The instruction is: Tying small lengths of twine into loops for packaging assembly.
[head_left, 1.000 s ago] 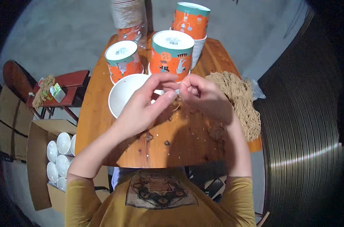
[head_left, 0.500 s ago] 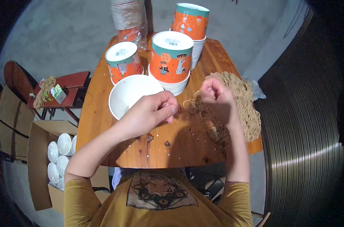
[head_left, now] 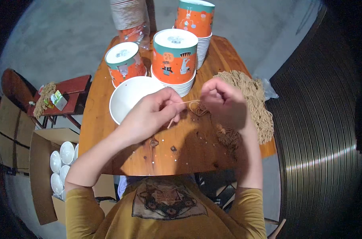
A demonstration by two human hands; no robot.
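With the table (head_left: 149, 165) taken as a dial whose six o'clock lies nearest the person, a low red bench (head_left: 75, 83) stands well beyond ten o'clock, a small tan strand bundle (head_left: 40, 106) on it. An open cardboard box (head_left: 40, 179) sits past eight o'clock, holding white cups (head_left: 56, 161) in rows. On the table, a white bowl (head_left: 127, 99) rests at ten o'clock, its mouth tilted toward the person; just behind it, at eleven, is a short orange-and-green tub (head_left: 127, 69) turned upside down. Farther out, between eleven and twelve, rises a stack of tubs (head_left: 127, 14) in clear plastic. The left hand (head_left: 157, 109) is near the dial's centre, thumb and fingers pinched closed on a thin tan strand (head_left: 192, 102), one end hanging below the fingers toward six o'clock. At twelve, beyond this hand, stands a tall stack of upturned tubs (head_left: 174, 59), and a second stack (head_left: 195, 20) stands behind it, toward one. The strand stretches straight in the air toward two o'clock, into the right hand (head_left: 224, 101), whose fingers are curled into a near-fist on it. A shaded clump of strands (head_left: 227, 137) lies at four o'clock, just beside a large tan strand heap (head_left: 254, 107) at three. A clear plastic bag (head_left: 269, 89) pokes out behind the heap, and a dark ribbed panel (head_left: 316, 139) curves beyond three o'clock.
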